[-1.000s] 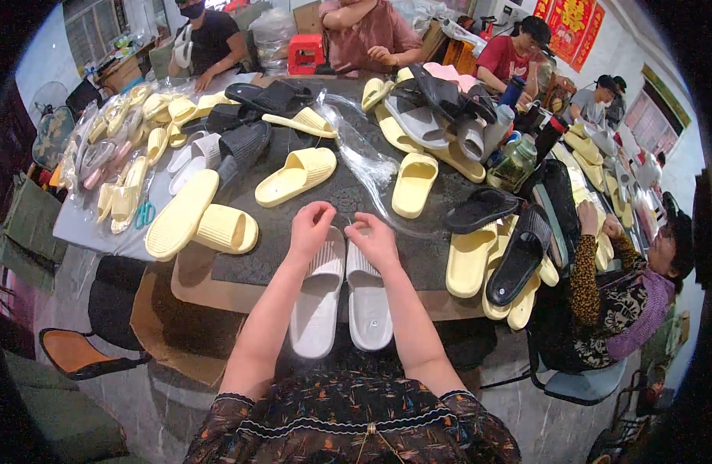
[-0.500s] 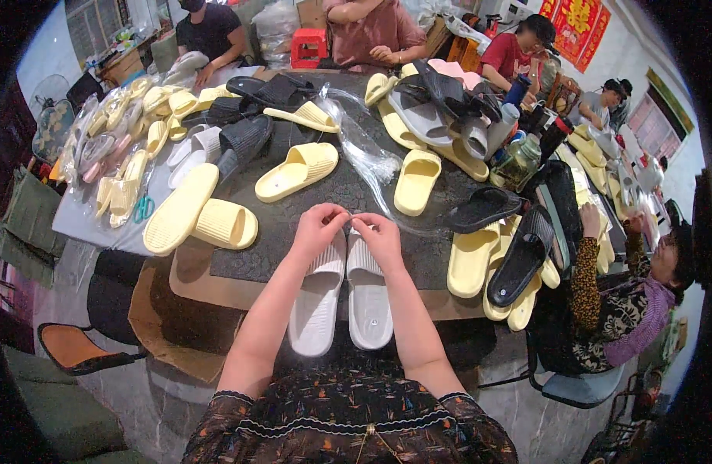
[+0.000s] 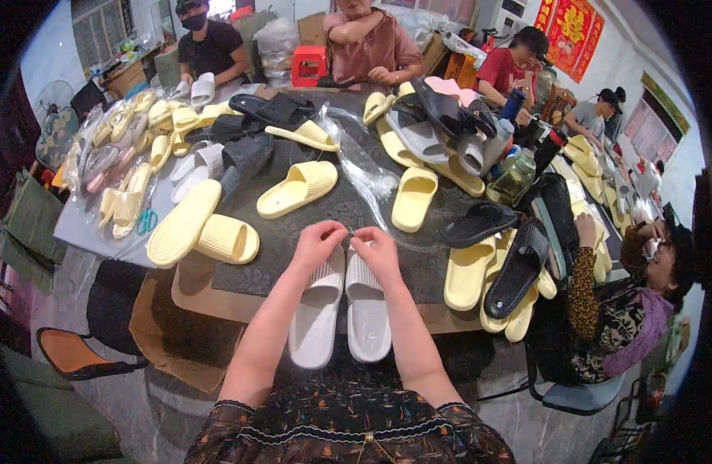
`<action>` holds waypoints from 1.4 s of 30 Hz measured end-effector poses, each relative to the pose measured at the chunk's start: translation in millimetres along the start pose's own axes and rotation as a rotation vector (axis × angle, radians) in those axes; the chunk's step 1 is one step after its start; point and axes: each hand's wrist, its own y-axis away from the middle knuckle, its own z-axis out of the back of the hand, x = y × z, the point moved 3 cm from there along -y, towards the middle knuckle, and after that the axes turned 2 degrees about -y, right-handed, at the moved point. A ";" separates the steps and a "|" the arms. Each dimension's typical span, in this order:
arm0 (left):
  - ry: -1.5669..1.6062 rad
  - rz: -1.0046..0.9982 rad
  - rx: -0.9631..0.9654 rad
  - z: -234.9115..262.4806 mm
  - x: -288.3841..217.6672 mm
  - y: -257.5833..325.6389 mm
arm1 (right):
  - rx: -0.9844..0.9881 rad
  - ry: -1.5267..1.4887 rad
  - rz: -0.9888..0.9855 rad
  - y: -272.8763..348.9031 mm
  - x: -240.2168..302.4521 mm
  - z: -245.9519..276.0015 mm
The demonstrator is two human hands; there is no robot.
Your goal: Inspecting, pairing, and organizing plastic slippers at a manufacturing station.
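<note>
A pair of light grey slide slippers lies side by side at the near table edge, heels toward me: the left slipper and the right slipper. Over their ribbed straps my left hand and my right hand meet, fingertips almost touching. Both hands pinch thumb against fingers on something thin and tiny, too small to name. Beyond them on the dark mat are a yellow slipper and another yellow slipper, with a clear plastic bag between.
Yellow slippers and teal scissors are at left, near bagged slippers. Black slippers on yellow ones and a glass jar stand right. An open cardboard box sits below the edge. Several co-workers surround the table.
The view has tilted slightly, so the table sits lower in the picture. My hands keep their pinch above the grey slippers. At the back left, a grey slipper now shows upright by a co-worker.
</note>
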 end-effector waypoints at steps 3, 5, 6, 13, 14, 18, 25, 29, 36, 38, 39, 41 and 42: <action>0.060 -0.008 -0.107 5.7 6.7 -2.2 | 0.014 0.125 0.024 0.9 0.0 0.3; 0.079 0.050 -0.091 1.2 1.9 -2.2 | 0.012 0.099 0.046 0.2 -0.5 3.9; 0.092 0.024 -0.076 -1.6 0.7 -3.9 | 0.004 0.077 0.017 3.0 10.0 4.4; 0.162 0.000 -0.126 1.6 6.3 -0.5 | 0.046 -0.008 0.027 3.1 6.8 -1.2; 0.163 -0.003 -0.125 0.2 5.6 0.4 | 0.018 0.014 0.017 1.1 0.8 -0.2; 0.149 0.037 -0.132 2.2 -0.5 -1.4 | 0.015 -0.012 -0.009 -0.1 -3.5 1.6; 0.123 0.049 0.035 -2.6 6.8 -3.6 | 0.027 0.029 0.056 0.1 3.8 0.7; 0.212 0.051 -0.202 2.7 9.8 -2.6 | 0.008 -0.001 0.000 1.1 1.7 0.9; 0.153 0.006 -0.084 -2.7 9.2 -0.3 | 0.020 0.036 0.023 4.1 -0.3 1.2; 0.219 0.092 -0.166 0.1 7.0 -0.9 | -0.023 -0.003 0.010 1.2 -4.2 5.5; 0.218 0.096 -0.174 1.9 8.8 0.4 | -0.014 -0.004 0.008 1.9 -1.3 2.9; 0.148 0.074 -0.008 0.2 11.3 -0.6 | 0.029 0.061 0.129 3.5 7.7 -2.2; 0.092 0.140 0.083 -1.1 6.5 0.0 | 0.057 0.028 0.094 2.8 6.6 -1.2</action>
